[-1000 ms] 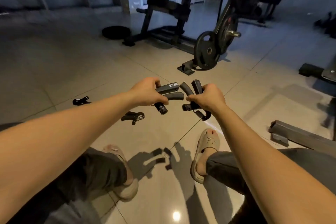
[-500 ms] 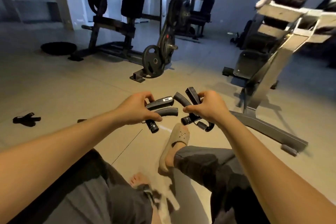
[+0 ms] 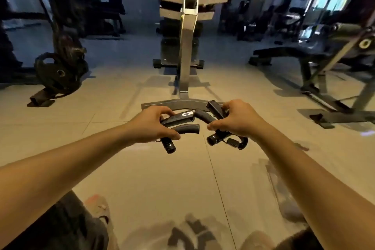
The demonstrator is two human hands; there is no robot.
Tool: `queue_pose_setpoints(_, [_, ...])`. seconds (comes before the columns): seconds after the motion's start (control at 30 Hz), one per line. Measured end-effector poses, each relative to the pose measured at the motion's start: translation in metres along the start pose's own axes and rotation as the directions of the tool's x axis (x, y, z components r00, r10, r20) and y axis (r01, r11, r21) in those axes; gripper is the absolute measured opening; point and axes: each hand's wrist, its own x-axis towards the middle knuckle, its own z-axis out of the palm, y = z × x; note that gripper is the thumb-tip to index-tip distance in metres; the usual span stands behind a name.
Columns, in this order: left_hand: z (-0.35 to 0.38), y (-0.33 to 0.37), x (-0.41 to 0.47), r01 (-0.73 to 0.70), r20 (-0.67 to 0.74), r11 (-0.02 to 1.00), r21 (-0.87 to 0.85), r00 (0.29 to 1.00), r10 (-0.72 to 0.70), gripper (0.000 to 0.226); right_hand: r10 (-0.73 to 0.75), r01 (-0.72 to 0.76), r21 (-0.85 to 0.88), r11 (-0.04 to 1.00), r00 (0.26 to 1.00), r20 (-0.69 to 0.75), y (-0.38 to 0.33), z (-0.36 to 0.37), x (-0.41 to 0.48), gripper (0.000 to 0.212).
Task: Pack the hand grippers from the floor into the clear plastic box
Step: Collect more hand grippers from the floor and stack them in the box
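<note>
My left hand (image 3: 151,126) grips a black hand gripper (image 3: 182,123) with a small white label on its upper handle; its knob end hangs below my fingers. My right hand (image 3: 236,121) grips a second black hand gripper (image 3: 205,116), whose spring and knob stick out under my palm. Both are held above the tiled floor at arm's length, their handles almost touching in the middle. No clear plastic box is in view.
A grey exercise machine (image 3: 187,50) stands straight ahead, its base bar just beyond my hands. Weight plates on a rack (image 3: 58,73) lean at the left. A bench frame (image 3: 316,71) is at the right. My knees and a sandal (image 3: 97,207) show at the bottom.
My view has swung to the right: the weight rack moved to the left edge and the grey machine came to the centre. The grippers on the floor left the view. Both hands keep their hold.
</note>
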Motion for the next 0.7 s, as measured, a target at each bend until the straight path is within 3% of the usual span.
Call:
queue_pose_setpoints(0.17, [0.068, 0.071, 0.037, -0.116, 0.144, 0.991, 0.068, 0.984, 0.105, 0.058, 0.133, -0.134, 0.004, 0.991, 0.985, -0.112, 0.084, -0.04, -0.03, 0.055])
queue_pose_setpoints(0.4, [0.133, 0.109, 0.075, -0.26, 0.162, 0.954, 0.151, 0.958, 0.235, 0.06, 0.28, -0.274, 0.062, 0.96, 0.949, -0.145, 0.16, -0.062, -0.043, 0.061])
queue_pose_setpoints(0.7, [0.193, 0.183, 0.153, -0.398, 0.238, 0.886, 0.239, 0.908, 0.343, 0.067, 0.446, -0.465, -0.113, 0.878, 0.881, -0.159, 0.253, -0.122, -0.021, 0.064])
